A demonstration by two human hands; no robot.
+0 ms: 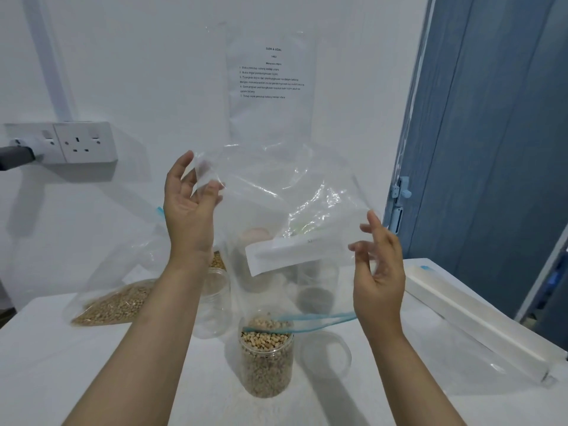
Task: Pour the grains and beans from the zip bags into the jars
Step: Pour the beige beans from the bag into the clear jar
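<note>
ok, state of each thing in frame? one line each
zip bag: upended, empty, mouth over jar
left hand: pinches bag corner
right hand: holds bag edge
bean jar: open, full
lid: off, on table
grain bag: lying, still filled
empty jar: open

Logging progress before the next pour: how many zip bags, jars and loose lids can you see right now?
Zip bags: 2, the empty zip bag held up and the full zip bag lying at left.
Jars: 2 clearly, the filled jar and the empty jar; others behind the bag are blurred.
Loose lids: 1, the lid.
Total: 5.
</note>
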